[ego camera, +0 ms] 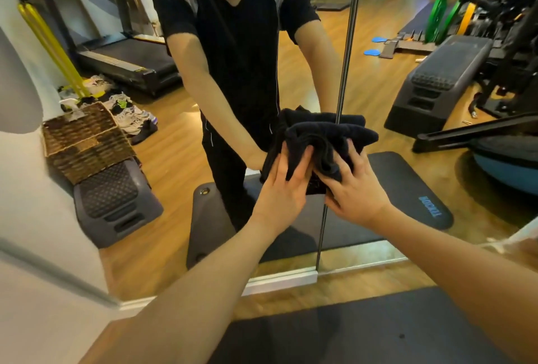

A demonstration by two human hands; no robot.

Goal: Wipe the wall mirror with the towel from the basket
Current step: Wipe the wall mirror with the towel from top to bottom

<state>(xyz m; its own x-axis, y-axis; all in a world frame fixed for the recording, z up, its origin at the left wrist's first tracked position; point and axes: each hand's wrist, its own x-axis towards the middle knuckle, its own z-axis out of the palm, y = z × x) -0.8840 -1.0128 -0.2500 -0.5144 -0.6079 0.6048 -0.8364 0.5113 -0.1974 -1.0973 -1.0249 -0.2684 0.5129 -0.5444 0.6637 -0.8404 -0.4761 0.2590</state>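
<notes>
A bunched dark navy towel [326, 142] is pressed flat against the wall mirror [384, 52], right over the vertical seam between two mirror panels. My left hand [283, 186] grips its lower left part, fingers spread over the cloth. My right hand [353, 188] holds the lower right part. The mirror reflects the person, the arms and the towel. The wicker basket [84, 142] shows only as a reflection at the left, on a grey step platform.
A white wall or pillar [32, 218] borders the mirror on the left. A white baseboard [279, 279] runs under the glass. A dark exercise mat [364, 331] lies on the wooden floor below me. Treadmill, shoes, weights and a bench appear only as reflections.
</notes>
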